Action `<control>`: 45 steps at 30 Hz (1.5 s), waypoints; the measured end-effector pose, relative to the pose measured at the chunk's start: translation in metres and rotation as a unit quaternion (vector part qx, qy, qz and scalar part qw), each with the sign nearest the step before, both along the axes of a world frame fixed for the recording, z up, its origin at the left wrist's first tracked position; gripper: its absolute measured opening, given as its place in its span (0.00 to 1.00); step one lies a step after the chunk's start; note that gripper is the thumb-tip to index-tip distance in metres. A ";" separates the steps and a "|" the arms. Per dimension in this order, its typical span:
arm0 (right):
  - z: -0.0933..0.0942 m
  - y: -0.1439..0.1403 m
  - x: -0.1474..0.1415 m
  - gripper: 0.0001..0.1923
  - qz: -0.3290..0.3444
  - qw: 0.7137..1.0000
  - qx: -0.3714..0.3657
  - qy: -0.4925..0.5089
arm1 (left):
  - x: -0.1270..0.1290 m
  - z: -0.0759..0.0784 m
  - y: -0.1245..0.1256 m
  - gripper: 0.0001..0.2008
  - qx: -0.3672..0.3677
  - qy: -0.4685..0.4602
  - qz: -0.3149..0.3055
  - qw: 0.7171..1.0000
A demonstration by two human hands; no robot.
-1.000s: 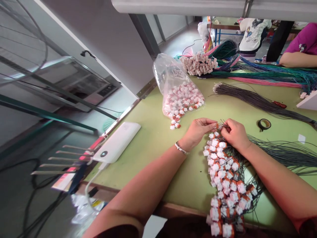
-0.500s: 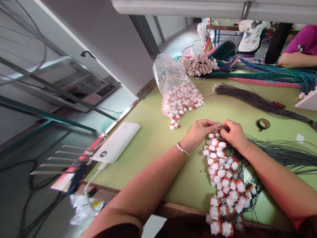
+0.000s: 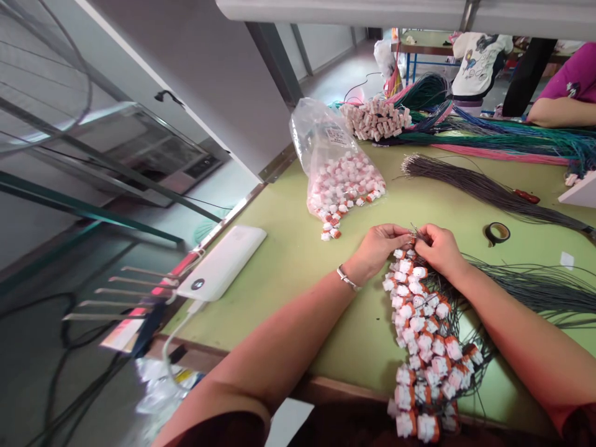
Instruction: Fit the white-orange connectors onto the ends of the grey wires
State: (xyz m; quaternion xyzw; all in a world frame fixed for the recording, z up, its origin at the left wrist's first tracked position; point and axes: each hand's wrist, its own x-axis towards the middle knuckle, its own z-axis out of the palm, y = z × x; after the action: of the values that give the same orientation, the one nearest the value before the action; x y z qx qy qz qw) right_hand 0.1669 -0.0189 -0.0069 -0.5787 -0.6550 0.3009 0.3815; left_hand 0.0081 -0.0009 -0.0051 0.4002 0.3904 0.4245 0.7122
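Risk: we're pinching one white-orange connector [image 3: 410,241] between left hand [image 3: 379,245] and right hand [image 3: 440,248], both clamped; dark wires [image 3: 521,288] tangling could misseat it.

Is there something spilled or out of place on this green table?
Yes. A few connectors lie loose on the table, just outside the mouth of the plastic bag, as if they spilled out. Nothing else stands out.
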 end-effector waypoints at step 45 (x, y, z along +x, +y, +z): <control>0.010 0.003 -0.003 0.06 -0.071 0.980 -0.073 0.171 | -0.037 0.016 0.026 0.12 0.365 0.618 -0.009 0.696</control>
State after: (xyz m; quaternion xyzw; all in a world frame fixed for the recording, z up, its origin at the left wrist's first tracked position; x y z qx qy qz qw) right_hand 0.1639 -0.0161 0.0034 -0.5897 -0.5138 0.4147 0.4651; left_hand -0.0286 0.0251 0.0113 0.8046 0.5533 0.1845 0.1119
